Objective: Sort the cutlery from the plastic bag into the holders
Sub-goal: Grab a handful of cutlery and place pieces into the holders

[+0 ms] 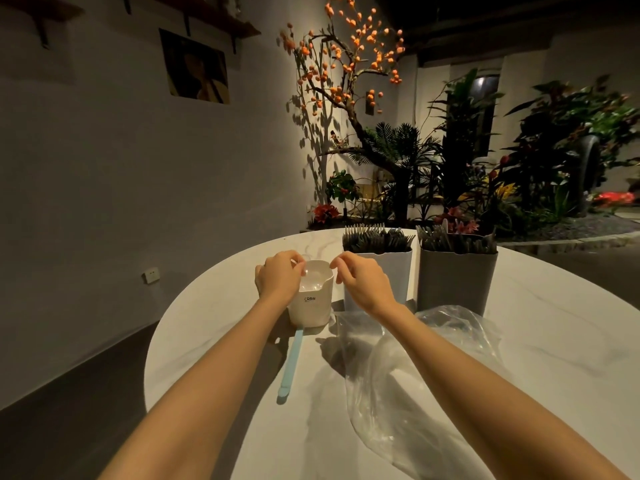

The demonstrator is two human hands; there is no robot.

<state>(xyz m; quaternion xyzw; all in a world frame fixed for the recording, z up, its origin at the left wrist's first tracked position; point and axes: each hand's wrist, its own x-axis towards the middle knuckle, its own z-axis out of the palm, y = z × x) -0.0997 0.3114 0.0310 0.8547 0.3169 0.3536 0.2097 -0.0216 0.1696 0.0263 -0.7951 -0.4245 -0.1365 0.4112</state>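
A small white holder (311, 306) marked CRBW stands on the round table (540, 341). My left hand (278, 276) is at its left rim, fingers curled and pinching a clear plastic piece over the opening. My right hand (360, 279) hovers at the right rim with fingers loosely bent and empty. Behind stand a white holder (391, 268) full of dark forks and a grey holder (455, 278) full of dark cutlery. The clear plastic bag (408, 372) lies crumpled under my right forearm. A light blue utensil (291, 363) lies flat in front of the small holder.
The table's left edge drops to a dark floor. Plants and a tree with orange fruits (349, 60) stand beyond the table's far side. A grey wall with a socket (151, 275) is on the left.
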